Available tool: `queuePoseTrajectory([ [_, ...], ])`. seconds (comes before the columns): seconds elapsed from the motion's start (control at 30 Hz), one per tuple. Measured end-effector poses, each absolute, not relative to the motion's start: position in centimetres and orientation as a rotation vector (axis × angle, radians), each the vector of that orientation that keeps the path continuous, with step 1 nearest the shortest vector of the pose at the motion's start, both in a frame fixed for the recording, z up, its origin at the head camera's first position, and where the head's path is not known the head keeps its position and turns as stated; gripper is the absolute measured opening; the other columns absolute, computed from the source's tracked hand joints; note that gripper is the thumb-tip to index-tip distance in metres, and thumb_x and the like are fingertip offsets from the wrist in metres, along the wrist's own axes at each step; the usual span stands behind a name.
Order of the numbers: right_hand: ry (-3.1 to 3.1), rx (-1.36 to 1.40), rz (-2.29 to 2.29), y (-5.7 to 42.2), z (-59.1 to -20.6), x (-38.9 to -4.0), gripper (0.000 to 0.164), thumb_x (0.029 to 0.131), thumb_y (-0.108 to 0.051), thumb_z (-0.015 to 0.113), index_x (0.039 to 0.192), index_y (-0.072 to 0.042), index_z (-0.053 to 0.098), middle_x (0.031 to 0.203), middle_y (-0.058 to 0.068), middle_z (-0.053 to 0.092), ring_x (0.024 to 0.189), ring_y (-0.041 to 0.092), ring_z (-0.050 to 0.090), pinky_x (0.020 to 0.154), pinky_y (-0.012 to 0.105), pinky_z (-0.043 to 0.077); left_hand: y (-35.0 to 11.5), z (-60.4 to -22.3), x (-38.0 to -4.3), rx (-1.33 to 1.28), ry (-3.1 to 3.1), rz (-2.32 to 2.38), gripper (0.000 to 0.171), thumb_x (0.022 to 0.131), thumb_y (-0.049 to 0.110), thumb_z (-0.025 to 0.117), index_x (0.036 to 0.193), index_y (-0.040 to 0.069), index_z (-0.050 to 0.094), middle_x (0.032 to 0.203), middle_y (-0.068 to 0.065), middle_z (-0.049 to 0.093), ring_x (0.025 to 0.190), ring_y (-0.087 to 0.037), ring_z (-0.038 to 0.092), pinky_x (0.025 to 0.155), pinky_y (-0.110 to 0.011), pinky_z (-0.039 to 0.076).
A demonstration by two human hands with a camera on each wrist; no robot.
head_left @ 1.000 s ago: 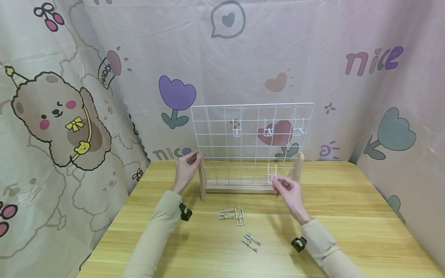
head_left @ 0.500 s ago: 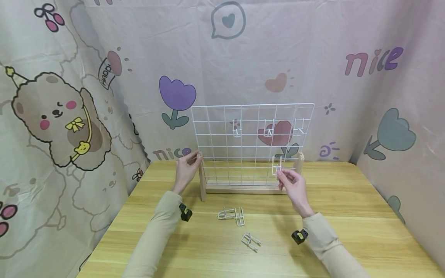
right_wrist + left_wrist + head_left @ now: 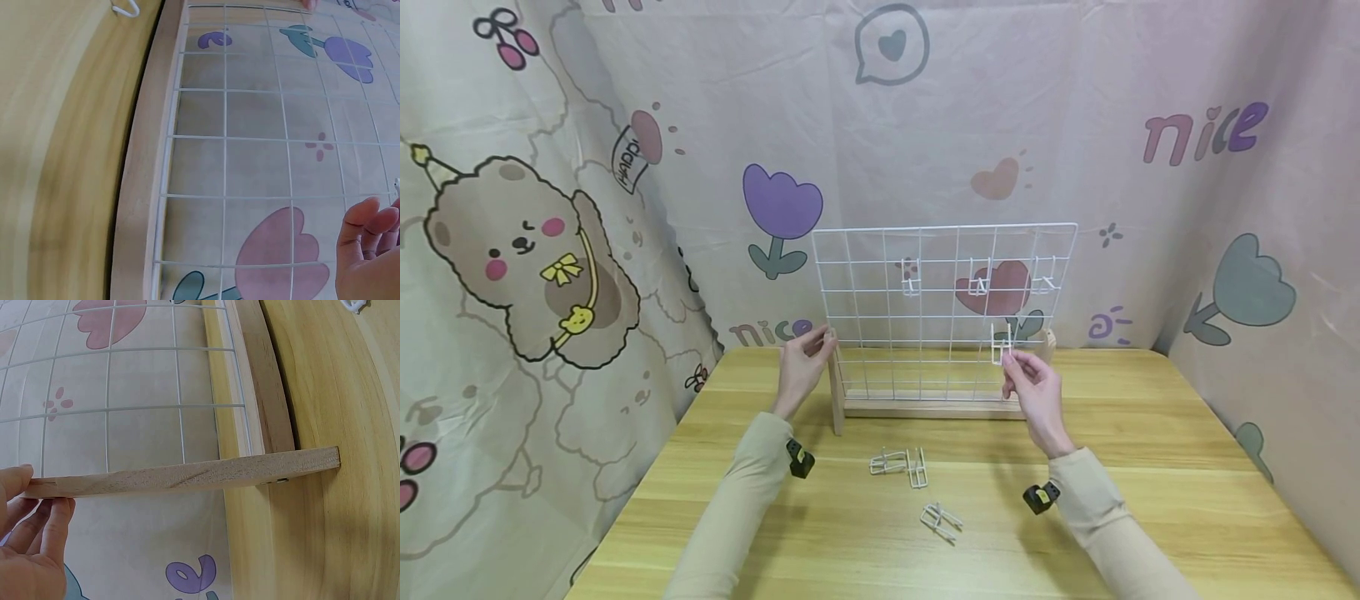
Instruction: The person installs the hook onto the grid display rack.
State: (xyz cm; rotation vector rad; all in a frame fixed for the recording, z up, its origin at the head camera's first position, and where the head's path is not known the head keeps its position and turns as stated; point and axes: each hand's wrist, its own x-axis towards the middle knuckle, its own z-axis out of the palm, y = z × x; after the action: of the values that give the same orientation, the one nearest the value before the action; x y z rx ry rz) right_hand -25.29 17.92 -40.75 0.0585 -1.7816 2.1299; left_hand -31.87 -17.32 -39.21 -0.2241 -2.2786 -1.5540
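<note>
the right hand (image 3: 1036,390) is pinching a small white wire hook (image 3: 1000,345) with its fingertips and holding it up against the front of the white wire grid (image 3: 943,308). the hook is sitting just above and a bit to the left of the hand, close to the grid's right side and in its lower half. its long side is standing up and down, like the grid's upright wires. it is hard to tell if the hook is touching a wire or just near one.

the left hand (image 3: 802,367) is pinching the top of the grid's left wooden post (image 3: 835,385) between thumb and fingers, well apart from the hook. so the right hand is the nearer one.

three hooks (image 3: 978,283) are hanging higher up on the grid. more loose hooks (image 3: 900,462) are lying on the wooden table (image 3: 1150,467), between the two arms.
</note>
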Motion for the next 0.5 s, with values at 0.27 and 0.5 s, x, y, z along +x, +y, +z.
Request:
queuePoseTrajectory([
  [0.27, -1.747, 0.024, 2.146, 17.73, -40.03, -25.84, 0.015, 0.1, -0.01, 0.061, 0.108, 0.002, 0.063, 0.073, -0.007, 0.06, 0.059, 0.005, 0.054, 0.05, 0.016, 0.05, -17.29, -39.24, -31.96, -0.228, -2.271, -1.563, 0.041, 0.098, 0.014, 0.066, 0.134, -0.005, 0.06, 0.135, -0.025, 0.063, 0.122, -0.039, 0.065, 0.103, -0.04, 0.056],
  [0.5, -1.727, 0.014, 2.161, 17.84, -39.64, -26.31, 0.013, 0.1, -0.013, 0.062, 0.108, -0.002, 0.064, 0.073, -0.008, 0.062, 0.059, 0.004, 0.054, 0.05, 0.015, 0.05, -17.29, -39.2, -31.93, -0.22, -2.282, -1.551, 0.041, 0.098, 0.015, 0.066, 0.134, -0.005, 0.06, 0.135, -0.025, 0.063, 0.122, -0.039, 0.065, 0.103, -0.041, 0.056],
])
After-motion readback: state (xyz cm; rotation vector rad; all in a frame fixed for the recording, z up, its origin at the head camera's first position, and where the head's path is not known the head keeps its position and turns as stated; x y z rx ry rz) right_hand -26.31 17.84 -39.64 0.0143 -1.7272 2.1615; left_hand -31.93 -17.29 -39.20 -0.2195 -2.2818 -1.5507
